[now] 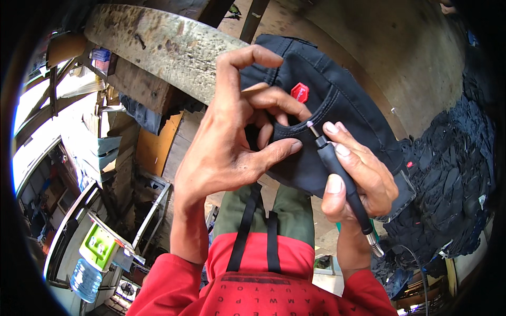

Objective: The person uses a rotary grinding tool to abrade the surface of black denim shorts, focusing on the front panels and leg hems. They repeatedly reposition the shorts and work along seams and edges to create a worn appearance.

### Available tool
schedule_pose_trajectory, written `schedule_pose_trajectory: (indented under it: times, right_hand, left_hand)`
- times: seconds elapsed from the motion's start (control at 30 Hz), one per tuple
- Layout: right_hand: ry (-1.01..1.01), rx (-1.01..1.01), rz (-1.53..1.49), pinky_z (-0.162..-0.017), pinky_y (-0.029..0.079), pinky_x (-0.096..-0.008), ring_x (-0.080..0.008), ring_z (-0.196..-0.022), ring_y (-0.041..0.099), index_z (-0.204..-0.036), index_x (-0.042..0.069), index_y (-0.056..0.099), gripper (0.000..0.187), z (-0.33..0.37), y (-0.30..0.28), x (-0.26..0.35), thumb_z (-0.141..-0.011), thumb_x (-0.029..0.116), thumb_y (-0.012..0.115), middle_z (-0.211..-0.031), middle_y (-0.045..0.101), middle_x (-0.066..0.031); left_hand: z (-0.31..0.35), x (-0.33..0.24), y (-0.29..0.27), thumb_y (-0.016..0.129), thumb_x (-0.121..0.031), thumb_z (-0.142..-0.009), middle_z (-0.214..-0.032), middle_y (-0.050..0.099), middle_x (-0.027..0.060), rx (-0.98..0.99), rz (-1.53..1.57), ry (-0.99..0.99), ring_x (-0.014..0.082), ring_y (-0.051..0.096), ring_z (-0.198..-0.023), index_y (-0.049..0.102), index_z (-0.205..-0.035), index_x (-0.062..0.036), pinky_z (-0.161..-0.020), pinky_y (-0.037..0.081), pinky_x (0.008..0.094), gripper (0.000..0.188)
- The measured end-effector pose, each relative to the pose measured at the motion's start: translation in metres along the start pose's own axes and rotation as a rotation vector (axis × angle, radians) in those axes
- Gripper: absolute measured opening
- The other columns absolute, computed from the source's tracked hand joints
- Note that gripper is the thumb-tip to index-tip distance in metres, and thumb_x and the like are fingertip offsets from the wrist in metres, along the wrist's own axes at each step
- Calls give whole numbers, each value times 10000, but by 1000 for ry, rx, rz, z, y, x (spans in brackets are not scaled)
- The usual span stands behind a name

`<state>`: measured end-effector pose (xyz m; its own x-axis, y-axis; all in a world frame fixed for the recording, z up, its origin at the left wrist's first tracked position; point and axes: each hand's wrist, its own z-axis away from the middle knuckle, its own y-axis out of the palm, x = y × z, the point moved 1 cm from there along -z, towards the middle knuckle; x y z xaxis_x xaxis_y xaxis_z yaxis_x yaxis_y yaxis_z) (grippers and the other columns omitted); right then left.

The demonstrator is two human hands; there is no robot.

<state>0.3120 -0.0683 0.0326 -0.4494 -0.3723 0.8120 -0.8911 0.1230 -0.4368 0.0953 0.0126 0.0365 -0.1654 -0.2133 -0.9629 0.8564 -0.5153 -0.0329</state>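
Head view: 2 bare hands working at a black garment (pixel 363 113), which hangs in front of the person, upper middle of view, above the lap and partly over a worn, stained board (pixel 158 50). Left hand (pixel 224 139) is at the garment's curved, double-stitched edge: index finger bent and raised clear, middle finger reaching along the edge, thumb tip just below it. Gap shows between thumb and middle fingertip; other fingers curl at the opening, partly hidden. Cannot tell whether they pinch cloth.

Right hand (pixel 366 181) is closed around a black pen-shaped tool (pixel 337 164), thumb on 1 side, fingers on the other. Tool slants, narrow pale tip up and left at the curved edge, close to left middle fingertip; contact with cloth unclear. Metal spring sleeve (pixel 375 245) sits at its lower end. 1 red hexagonal tag (pixel 300 92) is on the garment, just above the curved edge.

Person wears red shirt (pixel 253 289), green trousers (pixel 295 210), 2 black straps down the front. Right: large heap of dark cloth pieces (pixel 448 174), thin cable (pixel 419 260) below it. Lower left: bright green tray (pixel 99 246), small items in it, and clear blue bottle (pixel 86 280) just below.
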Motion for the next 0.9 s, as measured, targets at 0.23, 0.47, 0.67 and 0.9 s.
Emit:
schedule_pose_trajectory:
  times: [0.23, 0.47, 0.67, 0.9]
  right_hand:
    - [-43, 65, -19, -925, 670, -593, -493, -984, 807, -1174, -112, 642, 329, -4, 0, 1, -916, 91, 623, -1004, 763, -353]
    - [-49, 62, -1, -924, 672, -589, -489, -984, 807, -1169, -113, 641, 324, -5, 2, -2, -925, 100, 623, -999, 761, -358]
    - [-19, -89, 10, -869, 693, -488, -434, -964, 828, -1108, -72, 730, 302, -1, 6, -5, -850, 81, 688, -1006, 799, -296]
    - [12, -53, 49, -920, 673, -548, -461, -999, 811, -1161, -108, 664, 319, 1, 3, -2, -909, 86, 633, -1050, 772, -363]
  left_hand:
    - [-1, 1, -1, 901, 101, -824, -1122, 769, 161, 4, 3, -1, 115, 634, -903, 228, -1547, -106, -655, 449, 189, 1010]
    - [-4, 3, -2, 910, 101, -818, -1119, 773, 163, -10, 5, 16, 114, 629, -903, 231, -1550, -101, -659, 447, 189, 1018]
    - [-2, 2, 0, 912, 107, -810, -1149, 784, 171, -32, 21, -3, 105, 622, -896, 239, -1556, -110, -666, 434, 183, 1027]
    - [-1, 4, -1, 913, 97, -818, -1185, 794, 177, -24, 44, 24, 96, 627, -877, 236, -1559, -122, -664, 426, 180, 1027]
